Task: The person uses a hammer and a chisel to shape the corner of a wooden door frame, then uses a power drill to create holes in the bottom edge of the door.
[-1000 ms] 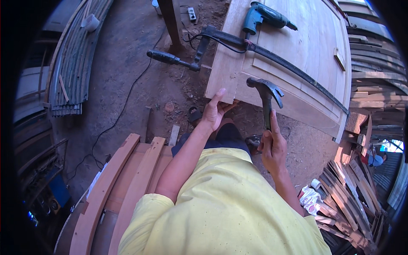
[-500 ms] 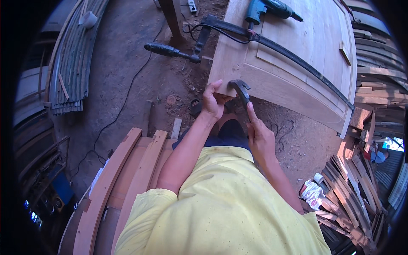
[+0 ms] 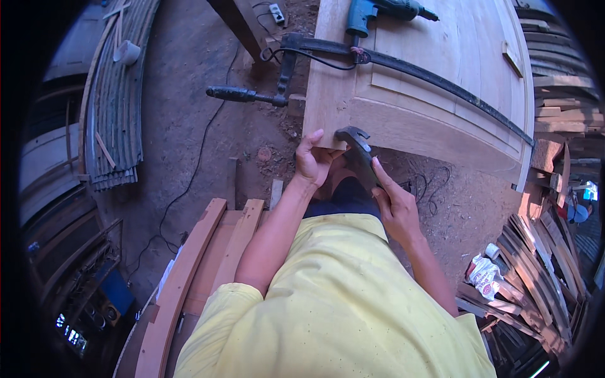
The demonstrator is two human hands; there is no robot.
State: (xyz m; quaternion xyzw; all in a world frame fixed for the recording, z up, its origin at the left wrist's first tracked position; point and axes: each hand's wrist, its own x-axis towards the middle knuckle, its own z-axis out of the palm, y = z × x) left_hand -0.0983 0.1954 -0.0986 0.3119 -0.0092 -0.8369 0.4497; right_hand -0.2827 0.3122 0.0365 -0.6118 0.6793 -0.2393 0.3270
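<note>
My right hand (image 3: 394, 205) grips the handle of a dark claw hammer (image 3: 357, 148), whose head sits at the near edge of a pale wooden door panel (image 3: 435, 82). My left hand (image 3: 313, 160) is at the panel's near left corner, fingers pinched against the edge close to the hammer head. What the fingers pinch is too small to tell. A long black bar clamp (image 3: 403, 66) crosses the panel, and a teal power drill (image 3: 378, 9) lies at its far end.
Curved wooden boards (image 3: 189, 277) lie on the dirt floor at my lower left. A stack of curved dark slats (image 3: 116, 94) is at the far left. Wood strips (image 3: 535, 277) pile at the right, with a crumpled packet (image 3: 484, 276) beside them. A black cable (image 3: 189, 183) trails over the ground.
The hammer came down from raised over the panel to its near edge. My left hand closed from spread fingers to a pinch at the corner.
</note>
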